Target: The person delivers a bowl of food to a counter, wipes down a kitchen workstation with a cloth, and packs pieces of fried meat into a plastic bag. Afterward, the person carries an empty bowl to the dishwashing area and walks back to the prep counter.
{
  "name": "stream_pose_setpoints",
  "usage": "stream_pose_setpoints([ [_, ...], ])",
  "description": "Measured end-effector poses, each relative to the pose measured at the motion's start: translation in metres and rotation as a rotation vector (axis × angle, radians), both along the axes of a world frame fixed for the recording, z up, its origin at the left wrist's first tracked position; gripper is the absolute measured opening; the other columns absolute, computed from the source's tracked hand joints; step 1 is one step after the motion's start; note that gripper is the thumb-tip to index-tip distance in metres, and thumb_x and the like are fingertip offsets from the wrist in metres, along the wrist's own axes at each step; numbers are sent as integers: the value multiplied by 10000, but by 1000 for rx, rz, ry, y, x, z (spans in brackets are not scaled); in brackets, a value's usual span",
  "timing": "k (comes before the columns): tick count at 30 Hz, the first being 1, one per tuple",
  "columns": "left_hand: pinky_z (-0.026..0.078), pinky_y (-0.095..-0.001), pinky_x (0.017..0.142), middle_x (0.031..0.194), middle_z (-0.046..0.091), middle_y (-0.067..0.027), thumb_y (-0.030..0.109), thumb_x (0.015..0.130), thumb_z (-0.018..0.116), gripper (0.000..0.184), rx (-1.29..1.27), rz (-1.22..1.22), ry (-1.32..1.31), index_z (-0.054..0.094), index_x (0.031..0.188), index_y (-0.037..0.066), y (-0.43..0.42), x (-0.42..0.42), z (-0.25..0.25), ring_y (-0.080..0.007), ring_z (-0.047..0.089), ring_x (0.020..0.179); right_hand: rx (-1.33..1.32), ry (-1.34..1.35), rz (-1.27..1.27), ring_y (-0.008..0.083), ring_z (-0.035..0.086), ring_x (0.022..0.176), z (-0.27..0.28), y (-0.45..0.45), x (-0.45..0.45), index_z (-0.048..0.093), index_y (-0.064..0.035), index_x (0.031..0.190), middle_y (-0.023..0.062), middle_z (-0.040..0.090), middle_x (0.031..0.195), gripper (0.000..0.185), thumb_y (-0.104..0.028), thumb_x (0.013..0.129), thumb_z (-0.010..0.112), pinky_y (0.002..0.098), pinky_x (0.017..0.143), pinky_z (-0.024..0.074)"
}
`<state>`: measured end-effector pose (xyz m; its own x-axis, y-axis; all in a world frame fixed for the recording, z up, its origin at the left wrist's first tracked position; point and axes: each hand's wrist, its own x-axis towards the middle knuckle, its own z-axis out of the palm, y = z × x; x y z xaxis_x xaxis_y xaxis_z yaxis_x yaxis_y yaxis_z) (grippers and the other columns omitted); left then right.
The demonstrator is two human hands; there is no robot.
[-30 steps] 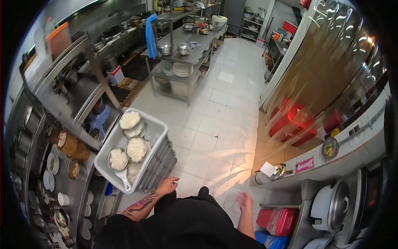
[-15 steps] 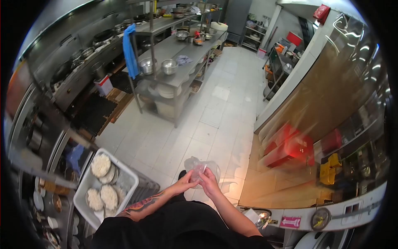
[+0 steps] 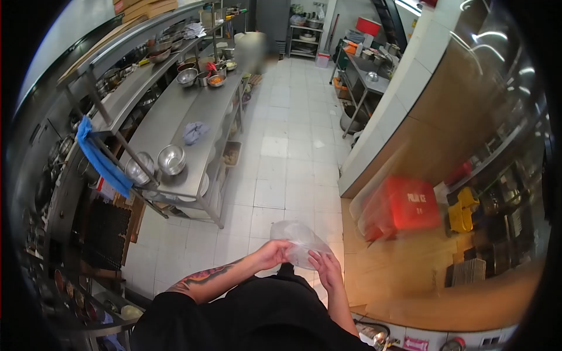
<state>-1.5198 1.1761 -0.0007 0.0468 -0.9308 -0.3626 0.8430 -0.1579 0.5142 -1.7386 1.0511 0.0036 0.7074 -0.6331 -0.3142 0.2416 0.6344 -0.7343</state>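
Note:
A clear plastic bag (image 3: 300, 238) hangs between my two hands in front of my body, above the tiled floor. My left hand (image 3: 274, 253) pinches its left edge with thumb and fingers. On the other side, my right hand (image 3: 325, 268) has its fingers bent against the bag's right side, with some gaps between them. The bag looks thin and crumpled, and I cannot see anything inside it.
A steel table (image 3: 193, 175) at left carries metal bowls (image 3: 171, 159) and a grey cloth (image 3: 195, 133); a blue cloth (image 3: 102, 161) hangs at its corner. Right of the pillar stands a red box (image 3: 404, 205) behind clear strips. Farther off, a blurred person (image 3: 252, 51) stands beside the table.
My hands have come together from apart and now spread the bag wider. The view has moved forward, so the tub of white food has left it and the steel table is nearer.

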Motion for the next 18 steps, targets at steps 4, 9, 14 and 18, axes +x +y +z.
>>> stream_pose_setpoints([
  [4,522,-346,755,915,653,-29,218,930,544,220,130,1,217,597,1086,72,-58,49,8,-191,634,802,165,-62,225,395,577,1144,7,-93,64,435,37,1264,221,579,1201,351,-219,1024,430,467,968,501],
  [9,405,-253,531,727,513,37,262,980,516,268,-49,380,182,580,1165,78,-110,163,5,-110,494,595,116,30,600,308,627,1039,31,-206,179,423,30,1303,209,592,1198,409,-259,1016,460,425,887,535],
  [14,291,-219,471,763,469,51,253,1008,476,346,-30,682,-65,527,1313,98,-128,244,38,-61,376,569,-354,329,663,235,635,944,41,-270,310,419,-16,1358,160,616,1131,499,-274,962,578,368,835,532],
  [18,294,-209,491,789,485,49,272,992,509,412,19,705,-26,487,1364,97,-164,287,30,-59,390,585,-993,182,593,191,624,904,36,-271,420,449,-47,1356,107,626,1062,550,-214,886,679,339,776,530],
])
